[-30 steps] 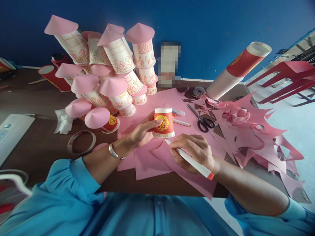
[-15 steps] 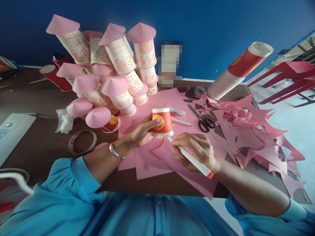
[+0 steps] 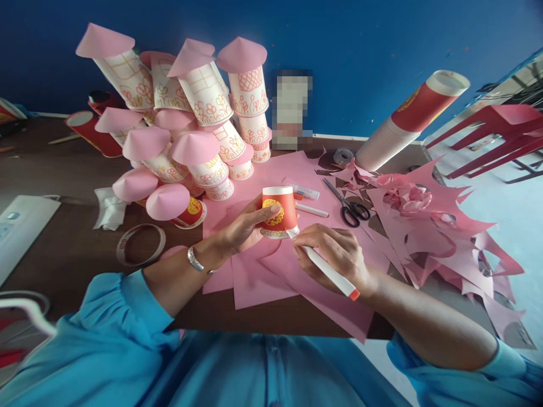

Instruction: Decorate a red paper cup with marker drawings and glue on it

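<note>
My left hand is wrapped round a red paper cup with a yellow emblem, its thumb lying across the front. Drawn marks run along the white band at the cup's lower edge. Pinched in my right hand is a white marker with an orange end, and its tip meets the lower right of that band. Pink paper sheets lie beneath both hands. Just behind the cup rest another white marker and a glue stick.
Decorated cup towers with pink cone roofs stand at the back left. Black-handled scissors and pink paper scraps lie to the right. A tall cup stack leans behind them. A tape roll sits left of my wrist.
The marker's tip has moved slightly up and left, from just below the cup's edge onto its white band. My left hand keeps the cup nearly still.
</note>
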The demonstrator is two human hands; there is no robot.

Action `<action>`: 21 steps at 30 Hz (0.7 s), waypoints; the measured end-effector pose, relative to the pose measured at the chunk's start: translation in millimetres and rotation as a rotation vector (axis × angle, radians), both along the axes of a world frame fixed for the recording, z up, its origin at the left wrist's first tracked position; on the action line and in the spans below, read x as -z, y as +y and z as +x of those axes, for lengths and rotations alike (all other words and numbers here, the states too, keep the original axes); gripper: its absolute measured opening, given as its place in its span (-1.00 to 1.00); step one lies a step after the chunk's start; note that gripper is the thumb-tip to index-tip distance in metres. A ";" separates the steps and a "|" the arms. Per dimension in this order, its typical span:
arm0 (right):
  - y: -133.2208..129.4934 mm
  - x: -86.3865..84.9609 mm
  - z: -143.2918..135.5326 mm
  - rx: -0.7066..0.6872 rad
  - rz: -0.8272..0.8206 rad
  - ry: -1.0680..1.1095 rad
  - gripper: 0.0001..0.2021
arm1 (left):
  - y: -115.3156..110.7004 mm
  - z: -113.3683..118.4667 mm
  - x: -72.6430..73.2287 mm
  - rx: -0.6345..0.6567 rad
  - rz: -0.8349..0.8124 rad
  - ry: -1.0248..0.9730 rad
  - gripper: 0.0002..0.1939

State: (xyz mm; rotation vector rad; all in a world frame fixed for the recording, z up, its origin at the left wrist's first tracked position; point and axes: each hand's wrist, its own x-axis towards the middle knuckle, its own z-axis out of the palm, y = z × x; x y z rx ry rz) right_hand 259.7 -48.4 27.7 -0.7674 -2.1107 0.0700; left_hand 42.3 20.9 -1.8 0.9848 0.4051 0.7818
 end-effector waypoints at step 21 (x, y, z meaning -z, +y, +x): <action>-2.0 -5.9 1.6 -0.109 -0.001 0.063 -0.67 | 0.8 3.0 2.5 -0.108 -0.059 0.017 -0.26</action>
